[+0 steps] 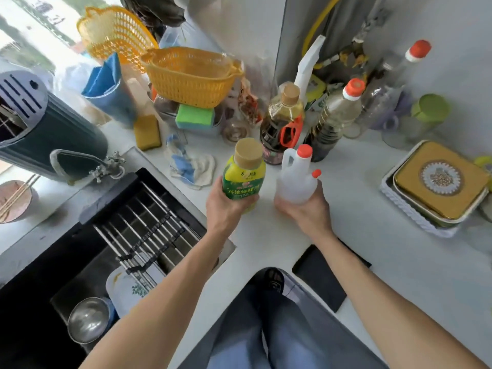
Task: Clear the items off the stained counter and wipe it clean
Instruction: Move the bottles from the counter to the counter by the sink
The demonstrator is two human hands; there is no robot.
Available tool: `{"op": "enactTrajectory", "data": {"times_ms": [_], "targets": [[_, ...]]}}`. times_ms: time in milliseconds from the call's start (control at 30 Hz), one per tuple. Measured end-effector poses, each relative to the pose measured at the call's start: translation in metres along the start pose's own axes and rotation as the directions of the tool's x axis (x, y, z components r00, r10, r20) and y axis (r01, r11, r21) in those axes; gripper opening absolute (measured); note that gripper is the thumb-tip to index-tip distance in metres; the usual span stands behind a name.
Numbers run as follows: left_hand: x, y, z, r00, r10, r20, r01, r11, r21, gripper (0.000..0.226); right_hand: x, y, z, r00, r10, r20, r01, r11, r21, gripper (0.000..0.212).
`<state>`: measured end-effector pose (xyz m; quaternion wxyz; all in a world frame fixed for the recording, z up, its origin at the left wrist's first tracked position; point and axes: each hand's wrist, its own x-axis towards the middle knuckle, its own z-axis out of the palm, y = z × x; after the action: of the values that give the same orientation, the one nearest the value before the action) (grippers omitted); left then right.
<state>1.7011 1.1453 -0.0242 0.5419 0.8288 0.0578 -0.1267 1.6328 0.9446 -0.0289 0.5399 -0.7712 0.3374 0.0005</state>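
Note:
My left hand (225,209) grips a yellow-green labelled bottle (243,174) with a tan cap, held upright just above the white counter (372,209). My right hand (306,209) holds a translucent white jug (295,179) with two orange-red caps, right beside the bottle. Both sit in front of a cluster of dark sauce bottles (282,123) at the back corner. A crumpled white and blue rag (190,166) lies on the counter left of my left hand.
A black sink (111,235) with a metal rack, a plate and a steel bowl is at the left. Yellow baskets (191,75), sponges (194,115) and a blue cup stand behind. A gold tin in a white tray (436,182) sits right. A black mat (324,275) lies near the counter's edge.

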Motion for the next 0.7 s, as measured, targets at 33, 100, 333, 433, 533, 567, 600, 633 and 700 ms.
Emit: {"op": "enactTrajectory", "data": {"times_ms": [33, 100, 333, 433, 533, 567, 600, 633, 700], "targets": [[0.006, -0.001, 0.006, 1.0, 0.008, -0.012, -0.008, 1.0, -0.011, 0.064, 0.008, 0.0, 0.002, 1.0, -0.01, -0.017, 0.01, 1.0, 0.009, 0.086], [0.015, -0.002, 0.015, 0.999, 0.025, -0.038, -0.026, 0.999, -0.025, 0.07, 0.018, 0.002, 0.007, 0.999, -0.03, -0.035, 0.03, 0.999, 0.013, 0.088], [0.019, -0.011, 0.039, 0.997, 0.01, -0.078, -0.015, 0.997, -0.07, 0.063, 0.032, 0.017, 0.015, 0.994, -0.111, -0.02, 0.112, 0.99, 0.08, 0.096], [0.018, -0.015, 0.04, 0.997, 0.009, -0.072, -0.013, 0.998, -0.053, 0.061, 0.029, 0.018, 0.011, 0.995, -0.099, -0.01, 0.1, 0.992, 0.077, 0.11], [0.008, -0.017, 0.035, 0.999, -0.012, -0.031, 0.012, 1.0, -0.01, 0.069, 0.022, 0.019, 0.003, 0.988, -0.133, 0.08, 0.126, 0.988, 0.084, 0.113], [0.001, -0.019, 0.034, 0.999, -0.031, -0.031, 0.032, 0.999, 0.019, 0.072, 0.017, 0.022, -0.001, 0.983, -0.154, 0.101, 0.15, 0.988, 0.049, 0.11], [-0.009, -0.02, 0.032, 0.998, -0.056, -0.041, 0.059, 0.996, 0.067, 0.073, 0.009, 0.026, -0.005, 0.979, -0.162, 0.122, 0.164, 0.986, -0.011, 0.108], [-0.021, -0.023, 0.031, 0.996, -0.076, -0.053, 0.083, 0.989, 0.126, 0.072, -0.002, 0.031, -0.009, 0.98, -0.145, 0.137, 0.158, 0.984, -0.087, 0.107], [-0.051, -0.03, 0.031, 0.998, -0.057, -0.026, 0.061, 0.97, 0.236, 0.064, -0.031, 0.051, -0.015, 0.984, -0.107, 0.141, 0.137, 0.966, -0.221, 0.101]]}}
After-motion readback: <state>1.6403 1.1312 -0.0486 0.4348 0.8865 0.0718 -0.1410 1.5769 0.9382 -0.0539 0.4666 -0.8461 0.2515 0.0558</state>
